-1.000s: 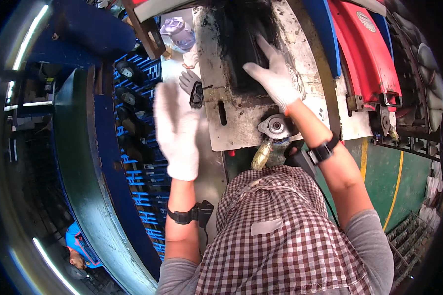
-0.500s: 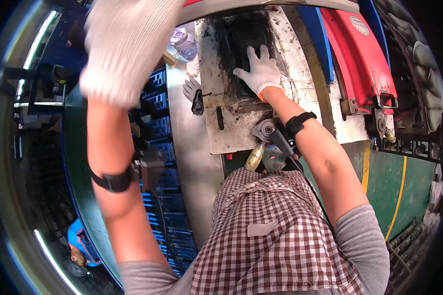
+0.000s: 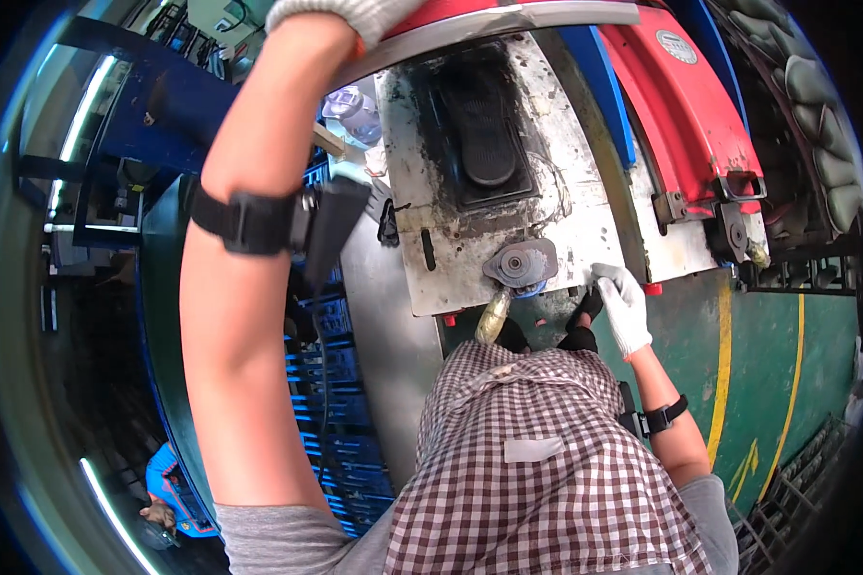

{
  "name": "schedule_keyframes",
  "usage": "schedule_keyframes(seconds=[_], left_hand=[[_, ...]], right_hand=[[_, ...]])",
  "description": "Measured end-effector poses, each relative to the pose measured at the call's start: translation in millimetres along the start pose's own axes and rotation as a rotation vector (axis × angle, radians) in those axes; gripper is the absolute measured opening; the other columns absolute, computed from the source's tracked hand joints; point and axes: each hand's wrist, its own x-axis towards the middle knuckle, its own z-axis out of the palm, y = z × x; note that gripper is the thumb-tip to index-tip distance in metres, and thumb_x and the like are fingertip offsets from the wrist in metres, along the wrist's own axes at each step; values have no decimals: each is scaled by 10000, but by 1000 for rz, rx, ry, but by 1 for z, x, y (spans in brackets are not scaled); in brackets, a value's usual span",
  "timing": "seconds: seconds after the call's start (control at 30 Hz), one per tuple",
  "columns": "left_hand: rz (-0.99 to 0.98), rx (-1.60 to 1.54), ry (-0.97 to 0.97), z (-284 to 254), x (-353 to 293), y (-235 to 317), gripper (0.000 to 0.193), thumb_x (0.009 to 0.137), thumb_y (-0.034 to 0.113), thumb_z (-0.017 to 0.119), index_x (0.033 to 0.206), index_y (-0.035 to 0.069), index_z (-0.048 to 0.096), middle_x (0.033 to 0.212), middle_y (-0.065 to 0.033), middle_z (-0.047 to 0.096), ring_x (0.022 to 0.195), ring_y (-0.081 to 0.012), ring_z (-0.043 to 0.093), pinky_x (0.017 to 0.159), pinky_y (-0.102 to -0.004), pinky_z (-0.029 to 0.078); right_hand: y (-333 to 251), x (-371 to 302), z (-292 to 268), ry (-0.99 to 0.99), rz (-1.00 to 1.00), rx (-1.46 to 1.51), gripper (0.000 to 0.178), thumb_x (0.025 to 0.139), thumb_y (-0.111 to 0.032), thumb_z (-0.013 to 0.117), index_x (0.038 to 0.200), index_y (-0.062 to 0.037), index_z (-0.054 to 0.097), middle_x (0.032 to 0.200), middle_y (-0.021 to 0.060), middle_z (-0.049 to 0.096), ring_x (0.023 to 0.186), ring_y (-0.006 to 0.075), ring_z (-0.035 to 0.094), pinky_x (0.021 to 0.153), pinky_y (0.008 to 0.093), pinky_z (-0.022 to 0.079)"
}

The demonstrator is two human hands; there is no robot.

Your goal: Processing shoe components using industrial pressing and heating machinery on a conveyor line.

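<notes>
My left hand (image 3: 350, 11), in a white knit glove, is raised at the top edge against a red lid (image 3: 441, 11) with a metal rim (image 3: 508, 16). Its fingers are cut off by the picture's edge. My right hand (image 3: 625, 309), also gloved in white, is beside the right front edge of a stained metal plate (image 3: 580, 225). Its fingers are curled together, and I cannot make out anything in them. In the plate's blackened middle lies a black, ribbed, sole-shaped piece (image 3: 487, 144) within a dark rectangular mould (image 3: 520, 182).
A round metal fitting (image 3: 516, 264) with a tape-wrapped handle (image 3: 493, 316) sits at the plate's front. Another red lid (image 3: 681, 105) stands right. Left are a metal bench (image 3: 384, 316), a clear plastic jug (image 3: 352, 115) and blue racks (image 3: 326, 431). A person (image 3: 174, 489) is far left.
My right hand has left the mould, moving back and right, and its spread fingers have curled. My left hand has moved up and right to the red lid, uncovering the left background.
</notes>
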Motion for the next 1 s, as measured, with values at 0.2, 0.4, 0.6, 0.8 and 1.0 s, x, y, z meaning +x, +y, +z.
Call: schedule_keyframes(seconds=[0.2,0.4,0.6,0.8,1.0], left_hand=[[-152,7,-581,-26,20,6,456,1014,467,553,1043,48,731,1028,-226,719,985,-410,690,873,-477,535],[-532,-710,-1079,29,-55,29,313,1030,421,626,987,115,677,693,9,618,603,-78,567,527,-267,462],[-275,-363,-1011,102,-163,59,437,1009,473,532,1150,87,679,991,-198,757,956,-389,734,886,-495,556],[-352,-223,-974,122,-193,86,410,1005,492,577,1094,101,662,963,-203,750,929,-407,730,826,-543,557],[-315,-222,-907,133,-202,86,400,1008,486,583,1057,94,647,907,-199,745,884,-407,732,790,-555,554]], right_hand=[[-21,7,17,-832,419,227,598,1054,-408,652,1504,-25,558,1321,136,688,1129,224,676,939,367,572],[-27,12,78,-1018,678,588,669,1084,-505,558,1532,-13,483,1417,196,629,1227,322,656,974,430,585],[-31,5,119,-1157,908,1076,530,1112,-430,508,1491,-59,502,1381,123,662,1246,270,663,1015,431,580],[-24,1,145,-1000,938,1139,314,1080,-249,595,1371,-136,561,1297,100,661,1211,280,667,1015,540,573],[-30,4,85,-1024,962,893,372,1054,-359,643,1329,-112,607,944,50,694,884,209,692,833,401,584]])
